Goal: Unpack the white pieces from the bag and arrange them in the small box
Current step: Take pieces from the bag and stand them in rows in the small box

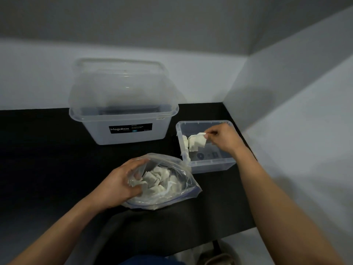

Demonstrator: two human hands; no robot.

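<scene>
A clear zip bag (177,196) lies on the black table, holding several white pieces (156,178). My left hand (122,184) grips the bag's open mouth, thumb and fingers curled round its edge. To the right stands the small clear box (212,165). My right hand (223,138) is over that box and pinches a white piece (199,140) at its top corner. More white pieces (185,144) stand against the box's left wall.
A large clear Megabox tub (124,131) with its lid leaning behind stands at the back of the black table (47,159). White walls close off the back and right side. The table's front edge runs just below the bag.
</scene>
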